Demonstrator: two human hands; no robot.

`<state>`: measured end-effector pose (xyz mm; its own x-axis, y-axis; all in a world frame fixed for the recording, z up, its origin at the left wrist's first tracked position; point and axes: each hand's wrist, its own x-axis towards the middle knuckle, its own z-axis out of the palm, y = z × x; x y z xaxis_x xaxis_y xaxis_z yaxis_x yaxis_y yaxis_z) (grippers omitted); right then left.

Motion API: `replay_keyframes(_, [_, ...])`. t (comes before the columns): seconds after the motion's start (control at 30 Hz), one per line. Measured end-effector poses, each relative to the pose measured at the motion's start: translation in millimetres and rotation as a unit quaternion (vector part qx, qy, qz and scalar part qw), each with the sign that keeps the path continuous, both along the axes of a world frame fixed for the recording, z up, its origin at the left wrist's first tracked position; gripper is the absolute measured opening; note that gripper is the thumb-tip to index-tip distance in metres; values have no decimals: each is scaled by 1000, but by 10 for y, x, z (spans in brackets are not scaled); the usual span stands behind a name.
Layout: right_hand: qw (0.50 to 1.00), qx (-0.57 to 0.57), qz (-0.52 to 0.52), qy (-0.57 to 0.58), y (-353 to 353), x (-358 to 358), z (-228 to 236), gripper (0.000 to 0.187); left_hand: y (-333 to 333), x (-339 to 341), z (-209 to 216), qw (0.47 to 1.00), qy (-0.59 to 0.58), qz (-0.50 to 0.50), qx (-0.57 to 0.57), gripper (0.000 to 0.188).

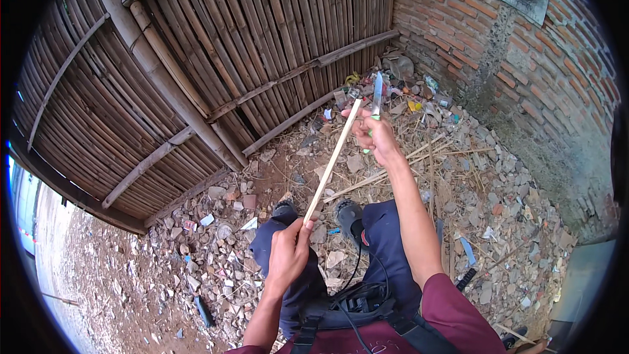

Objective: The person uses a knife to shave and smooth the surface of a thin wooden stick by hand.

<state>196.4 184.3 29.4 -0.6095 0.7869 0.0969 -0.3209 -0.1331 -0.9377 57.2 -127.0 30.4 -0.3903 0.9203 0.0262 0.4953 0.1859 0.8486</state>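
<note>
Pinching the near end of a pale wooden strip in the left hand, plus clamping a green-handled knife in the right hand, pointed toward the far side. Slanting the strip from near left to far right above the rubble, with its far end just by the right hand, can't tell if touching. Standing between a slatted wall, left, and a brick wall, right.
</note>
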Motion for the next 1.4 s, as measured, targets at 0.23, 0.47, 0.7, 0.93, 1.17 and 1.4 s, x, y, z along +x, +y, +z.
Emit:
replay_keyframes(0.23, [997,-15,22,67,-199,-59,100,42,179,-162,169,1000,30,5,3,30])
replay_keyframes(0.47, [994,-28,-64,84,-196,-29,111,25,364,-421,304,990,114,27,82,26])
replay_keyframes(0.7, [974,-25,-216,67,-93,-22,50,22,953,-697,90,945,262,65,184,20])
replay_keyframes(0.93, [947,-30,-317,31,-11,-11,-46,19,1094,-459,-59,911,184,85,358,23])
replay_keyframes(1.17, [955,-84,-276,64,-124,-99,-68,19,1321,-346,-419,976,-121,-16,179,33])
replay_keyframes(1.4, [967,-151,-193,63,-182,-227,-137,24,1659,-490,-210,892,-367,41,259,50])
